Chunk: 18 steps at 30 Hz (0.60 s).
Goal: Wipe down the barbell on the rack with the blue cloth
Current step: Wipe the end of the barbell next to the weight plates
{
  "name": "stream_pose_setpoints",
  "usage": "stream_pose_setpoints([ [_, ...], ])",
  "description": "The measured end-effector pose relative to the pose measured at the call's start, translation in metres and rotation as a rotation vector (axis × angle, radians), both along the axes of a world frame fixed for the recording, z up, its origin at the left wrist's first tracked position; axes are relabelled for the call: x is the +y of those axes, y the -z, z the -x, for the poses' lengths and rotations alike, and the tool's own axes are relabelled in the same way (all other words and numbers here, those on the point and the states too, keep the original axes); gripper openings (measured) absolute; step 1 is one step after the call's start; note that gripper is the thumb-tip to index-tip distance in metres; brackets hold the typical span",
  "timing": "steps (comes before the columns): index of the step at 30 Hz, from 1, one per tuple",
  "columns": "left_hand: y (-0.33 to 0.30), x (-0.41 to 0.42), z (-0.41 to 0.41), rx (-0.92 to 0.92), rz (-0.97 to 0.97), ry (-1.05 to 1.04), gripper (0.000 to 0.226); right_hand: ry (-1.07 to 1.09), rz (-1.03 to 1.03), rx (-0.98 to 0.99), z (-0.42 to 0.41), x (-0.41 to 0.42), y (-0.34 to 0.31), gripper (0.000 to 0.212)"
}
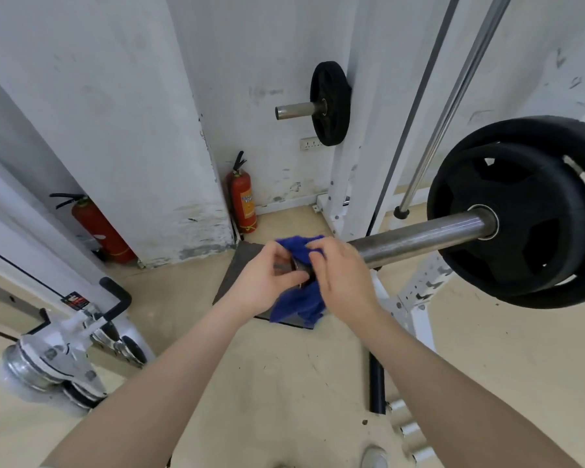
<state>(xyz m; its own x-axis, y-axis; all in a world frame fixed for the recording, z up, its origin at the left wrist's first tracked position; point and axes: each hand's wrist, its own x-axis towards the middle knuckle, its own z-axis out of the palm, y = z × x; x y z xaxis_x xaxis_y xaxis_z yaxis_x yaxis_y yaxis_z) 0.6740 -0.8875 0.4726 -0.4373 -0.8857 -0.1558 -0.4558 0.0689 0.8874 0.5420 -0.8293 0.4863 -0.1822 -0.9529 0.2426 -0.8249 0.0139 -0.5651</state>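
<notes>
The barbell's steel sleeve [419, 239] runs from centre frame to the right, where two black weight plates [524, 214] are loaded on it. The blue cloth [298, 305] is draped over the sleeve's free end, one part showing above my fingers and the rest hanging below. My left hand [267, 282] holds the tip of the sleeve together with the cloth. My right hand [341, 275] grips the cloth around the sleeve just to the right of the left hand. The end of the sleeve is mostly hidden by both hands.
White rack uprights [348, 130] stand behind, with a small black plate [330, 103] on a storage peg. Two red fire extinguishers [245, 201] [98, 228] stand against the white wall. A white machine with chrome rollers [61, 349] sits at lower left. A dark floor mat [240, 271] lies under my hands.
</notes>
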Motion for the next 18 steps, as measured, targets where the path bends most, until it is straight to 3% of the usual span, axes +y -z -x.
stream_pose_setpoints([
  [4, -0.003, 0.000, 0.001, -0.001, -0.002, 0.002, 0.024, 0.438, 0.266, -0.401, 0.029, 0.025, -0.009, 0.030],
  [7, -0.005, 0.003, 0.001, -0.051, 0.041, 0.002, 0.026, 0.778, 0.045, -0.748, 0.054, 0.029, 0.014, 0.036],
  [10, -0.004, 0.004, 0.000, -0.052, 0.039, -0.002, 0.032, 0.965, -0.263, -1.483, 0.047, 0.029, 0.045, 0.031],
  [12, -0.005, 0.004, -0.001, -0.058, 0.028, -0.004, 0.037, 0.889, -0.291, -1.720, 0.027, 0.021, 0.055, 0.026],
  [16, -0.008, 0.002, 0.000, -0.076, 0.017, 0.007, 0.038, 0.591, -0.189, -2.048, -0.017, 0.003, 0.039, 0.038],
  [18, -0.007, 0.001, 0.000, -0.065, -0.008, 0.014, 0.038, 0.435, -0.285, -2.107, -0.034, 0.003, 0.033, 0.046],
])
